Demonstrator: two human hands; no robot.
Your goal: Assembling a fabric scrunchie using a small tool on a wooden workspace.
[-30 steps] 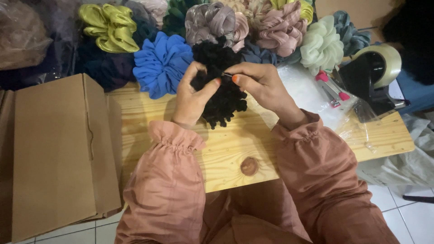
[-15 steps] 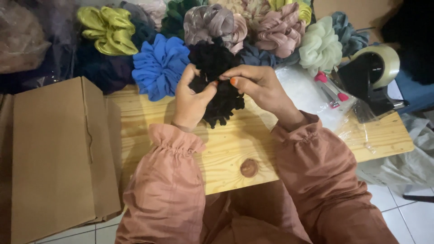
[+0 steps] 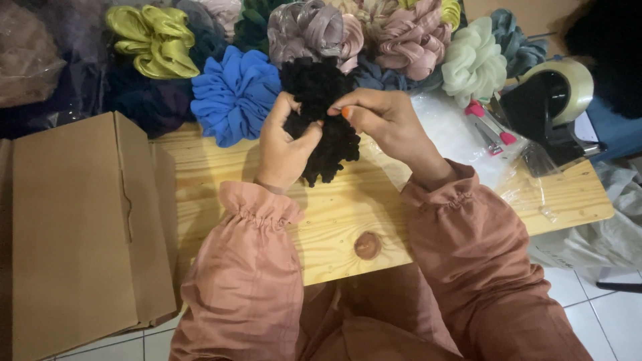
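The fluffy black fabric scrunchie [image 3: 321, 120] is held tight by both the left hand [image 3: 284, 147] and right hand [image 3: 381, 120], mid-frame. The brown cardboard box [image 3: 73, 227] at lower left is shut.

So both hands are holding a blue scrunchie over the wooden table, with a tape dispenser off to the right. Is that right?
Not quite. In the head view the left hand and right hand hold a black scrunchie; the blue scrunchie lies untouched beside it. The wooden table and tape dispenser are as you say.
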